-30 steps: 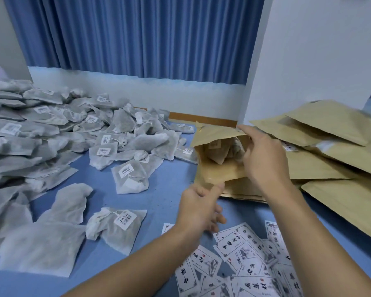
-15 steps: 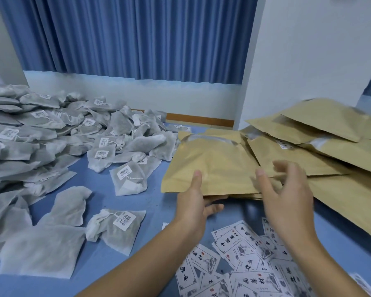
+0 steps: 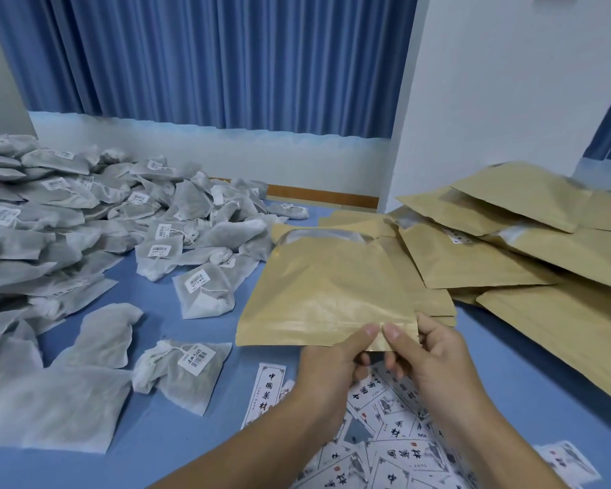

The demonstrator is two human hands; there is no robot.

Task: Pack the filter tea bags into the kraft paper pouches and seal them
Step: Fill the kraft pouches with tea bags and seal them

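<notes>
One kraft pouch, held low over the counter, pinched along its near edge by left hand and right hand; sealing seemingly under way. Many tea bags lie unpacked leftward; pouch stack rightward.

White paper slip on counter: vertical characters 中國藥材 are printed. Similar characters are seen upside down on heaped slips. Barcode stickers on filter tea bags: print too small to be read.
</notes>
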